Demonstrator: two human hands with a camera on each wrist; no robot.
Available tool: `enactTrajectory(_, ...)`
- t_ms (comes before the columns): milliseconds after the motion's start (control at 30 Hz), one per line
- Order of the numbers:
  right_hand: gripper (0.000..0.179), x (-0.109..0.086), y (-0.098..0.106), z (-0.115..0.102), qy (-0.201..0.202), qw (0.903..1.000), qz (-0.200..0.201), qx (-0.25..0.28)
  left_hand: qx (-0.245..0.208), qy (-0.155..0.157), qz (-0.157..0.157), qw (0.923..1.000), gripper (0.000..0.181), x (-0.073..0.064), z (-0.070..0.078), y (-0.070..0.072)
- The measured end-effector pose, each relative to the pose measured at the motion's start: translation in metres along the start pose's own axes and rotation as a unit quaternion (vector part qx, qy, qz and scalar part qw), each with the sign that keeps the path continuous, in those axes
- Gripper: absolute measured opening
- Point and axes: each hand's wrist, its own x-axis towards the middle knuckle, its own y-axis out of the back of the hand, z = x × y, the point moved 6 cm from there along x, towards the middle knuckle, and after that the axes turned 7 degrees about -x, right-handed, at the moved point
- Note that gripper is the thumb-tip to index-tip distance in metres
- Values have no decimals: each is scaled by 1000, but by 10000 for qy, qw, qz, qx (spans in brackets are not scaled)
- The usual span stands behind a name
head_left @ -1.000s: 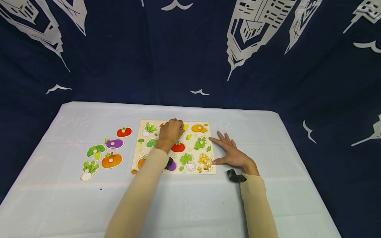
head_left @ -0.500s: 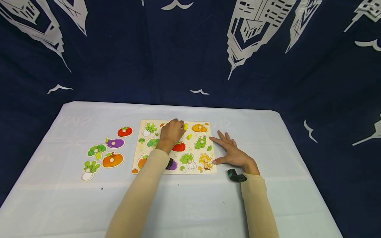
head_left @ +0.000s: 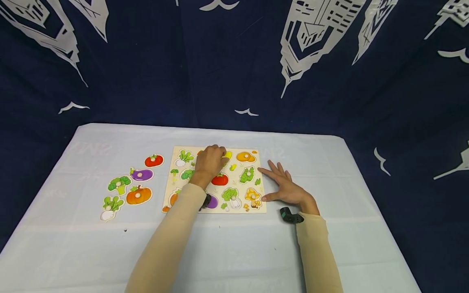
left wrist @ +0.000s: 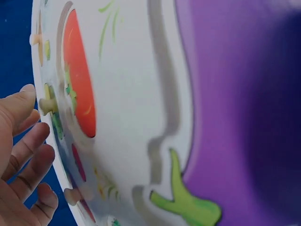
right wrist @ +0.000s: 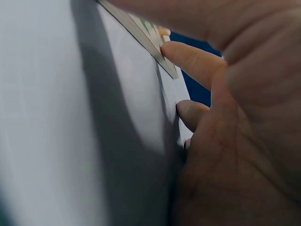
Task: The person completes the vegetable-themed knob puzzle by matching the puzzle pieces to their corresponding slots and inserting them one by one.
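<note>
Presently, the puzzle board (head_left: 234, 179) lies flat on the white-covered tabletop (head_left: 234, 252), ahead of the person.

Left hand (head_left: 209, 162): positioned over the top row of the board, back of the hand upward, covering part of that row. As seen from the left wrist, its fingers (left wrist: 30, 146) are loosely bent and spaced apart, with the thumb tip just beside a knob (left wrist: 47, 105) on the yellow piece (head_left: 229, 155). Whether thumb and knob touch cannot be determined.

Right hand (head_left: 286, 190): placed at the right edge of the board, fingers extended and spread. The index fingertip and the thumb tip meet the edge; the remaining fingers point outward above the tabletop.

Seated pieces: the potato piece (head_left: 244, 157) sits beside the yellow piece in the top row. Below it are the green spear-shaped piece (head_left: 247, 175), the mushroom piece (head_left: 253, 196) and the leafy cabbage piece (head_left: 231, 198).

Loose pieces: five units lie on the tabletop to the left of the board, in a slanting group. From far to near, these are the tomato (head_left: 155, 161), the eggplant (head_left: 143, 175), the broccoli (head_left: 118, 184), the pumpkin (head_left: 138, 196) and the white radish (head_left: 108, 214).

Surroundings: a dark blue backdrop (head_left: 234, 73) with white building and bird motifs hangs behind the tabletop.
</note>
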Motion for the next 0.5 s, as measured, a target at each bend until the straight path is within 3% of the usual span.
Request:
enactTrajectory(200,103,2,-1,0,12,10000,-22,-31,-84,7,284,9996,28,-4,-6,14)
enactTrajectory(500,102,2,0,-1,-37,10000,2,-45,-657,19,798,9946,26,-15,-20,37)
